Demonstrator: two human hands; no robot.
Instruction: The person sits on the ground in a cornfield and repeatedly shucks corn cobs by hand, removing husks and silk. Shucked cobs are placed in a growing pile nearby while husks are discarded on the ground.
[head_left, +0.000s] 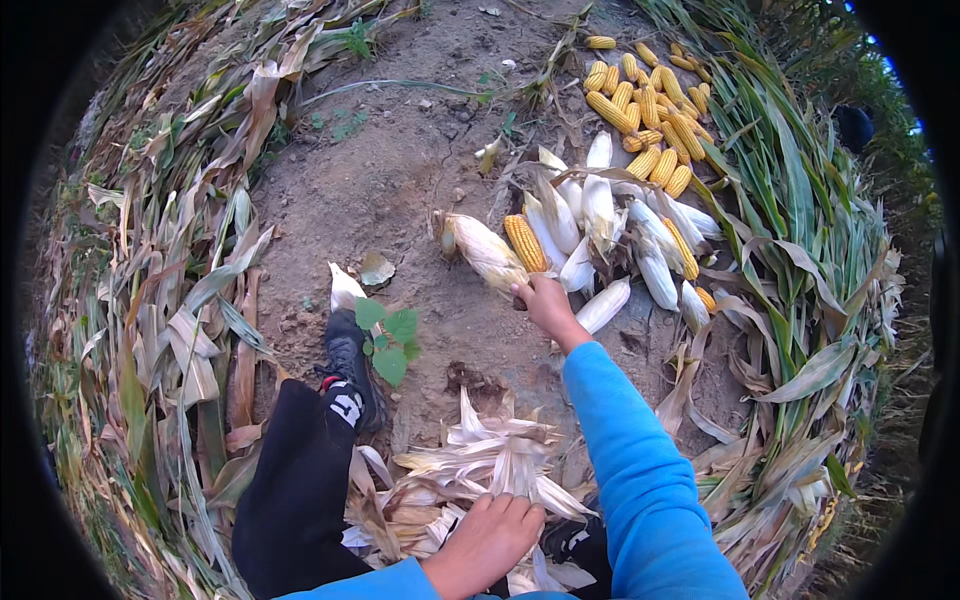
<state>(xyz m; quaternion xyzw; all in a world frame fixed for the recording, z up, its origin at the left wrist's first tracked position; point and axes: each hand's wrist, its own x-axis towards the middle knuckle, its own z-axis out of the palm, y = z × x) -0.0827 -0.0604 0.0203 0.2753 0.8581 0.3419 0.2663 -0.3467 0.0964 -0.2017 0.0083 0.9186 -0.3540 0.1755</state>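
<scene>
My right hand (547, 304) grips the stalk end of an ear of corn in its dry, pale husk (480, 251). That ear points up and left over the soil, beside a bare yellow ear (526, 244). Just to the right lies a pile of corn ears in white husks (598, 199), some partly opened with kernels showing. My left hand (491, 536) is low in the view, back upward, above a heap of loose dry husks (480, 457). Its fingertips are turned out of sight, so whether it holds anything is hidden.
Husked yellow cobs (649, 105) lie piled at the far right. Cut corn stalks line the left (202, 315) and right (787, 225) of the bare soil (360, 195). A leafy green weed (391, 345) grows beside my shoe (349, 352).
</scene>
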